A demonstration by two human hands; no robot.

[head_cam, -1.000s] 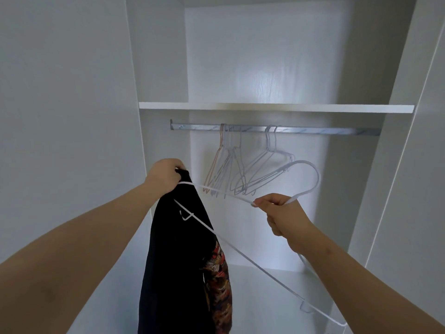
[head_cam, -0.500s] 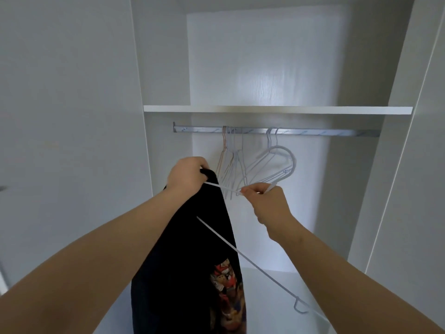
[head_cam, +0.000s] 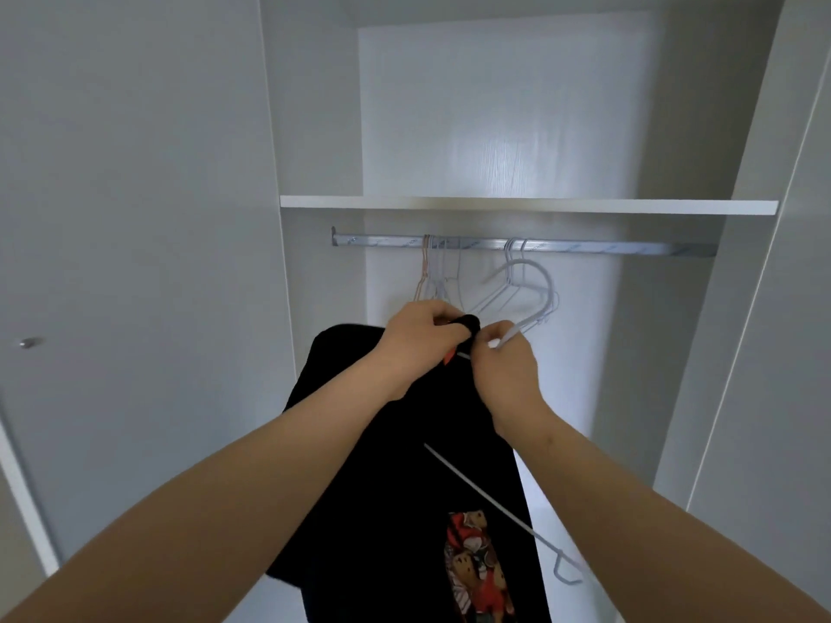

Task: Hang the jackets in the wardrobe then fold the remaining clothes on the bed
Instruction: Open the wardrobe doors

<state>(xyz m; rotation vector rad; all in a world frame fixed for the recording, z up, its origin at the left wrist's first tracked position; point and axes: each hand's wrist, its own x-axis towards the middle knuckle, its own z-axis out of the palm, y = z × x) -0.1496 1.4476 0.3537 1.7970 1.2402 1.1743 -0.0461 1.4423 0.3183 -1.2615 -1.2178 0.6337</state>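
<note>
Item: black jacket (head_cam: 404, 465), held up before the wardrobe below the rail (head_cam: 584, 248), its collar bunched in the left hand (head_cam: 418, 339), fingers curled round the cloth. Right hand (head_cam: 503, 375) pinched the neck of a white hanger (head_cam: 518, 331) against that collar, apparently to feed it into the garment before hooking. Spare hangers (head_cam: 431, 272) hung on the rail.

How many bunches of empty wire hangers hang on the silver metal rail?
2: the left bunch above the left hand; the right bunch behind the held white hanger's hook. Overlapping wires may hide more.

Arms raised — left hand (head_cam: 420, 341) and right hand (head_cam: 503, 373) curled, touching.
</note>
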